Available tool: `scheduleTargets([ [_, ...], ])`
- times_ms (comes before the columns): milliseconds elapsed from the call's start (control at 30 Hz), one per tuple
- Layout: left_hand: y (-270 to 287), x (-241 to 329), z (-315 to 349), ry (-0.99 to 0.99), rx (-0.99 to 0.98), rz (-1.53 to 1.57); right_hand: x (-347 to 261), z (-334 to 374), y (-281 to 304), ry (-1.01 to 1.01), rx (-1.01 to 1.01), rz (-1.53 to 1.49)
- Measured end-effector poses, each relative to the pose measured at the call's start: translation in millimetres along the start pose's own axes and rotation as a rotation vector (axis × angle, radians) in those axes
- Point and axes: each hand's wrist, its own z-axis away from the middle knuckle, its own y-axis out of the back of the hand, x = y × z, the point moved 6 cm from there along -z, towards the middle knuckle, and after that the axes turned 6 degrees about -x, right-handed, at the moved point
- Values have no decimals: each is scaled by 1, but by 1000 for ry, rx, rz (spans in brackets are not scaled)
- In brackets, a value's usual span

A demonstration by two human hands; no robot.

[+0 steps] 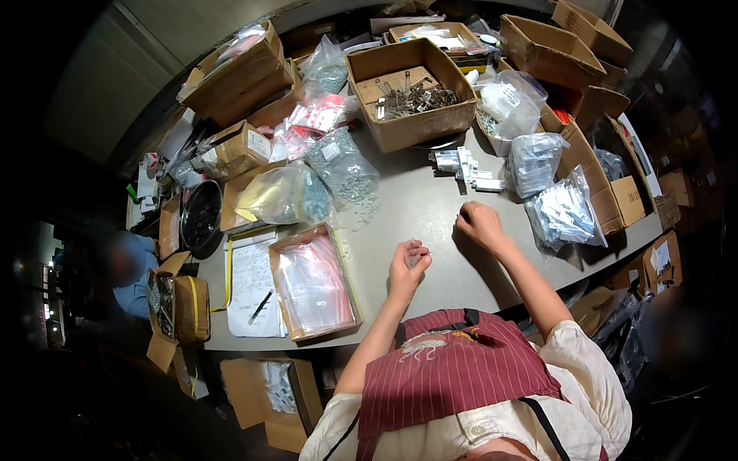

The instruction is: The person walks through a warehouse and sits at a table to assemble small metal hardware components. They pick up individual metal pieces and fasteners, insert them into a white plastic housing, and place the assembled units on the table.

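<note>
My left hand point(410, 269) is half curled with its palm turned up above the grey table point(388, 211); something small may lie in it, too small to name. Just right of it, my right hand point(480, 224) is closed with its knuckles up, low over the table, and its fingertips are hidden. Beyond the right hand lie several metal hardware pieces point(461, 167) in a loose group. Farther to the left, small screws point(364, 213) spill onto the table from a clear plastic bag point(344, 165).
A cardboard box point(415, 137) of metal parts stands at the back. Plastic-bagged parts point(565, 211) sit at the right. On the left are a carton of clear bags point(311, 284), papers point(250, 284) with a pen point(261, 307), and a black bowl point(201, 217). A person point(132, 269) is at far left.
</note>
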Motion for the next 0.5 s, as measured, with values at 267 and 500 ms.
scheduleTargets([
  [267,3,15,1,-17,7,-148,28,-22,-39,-5,-140,248],
  [500,3,25,0,41,13,-347,-97,6,10,263,-215,-691],
])
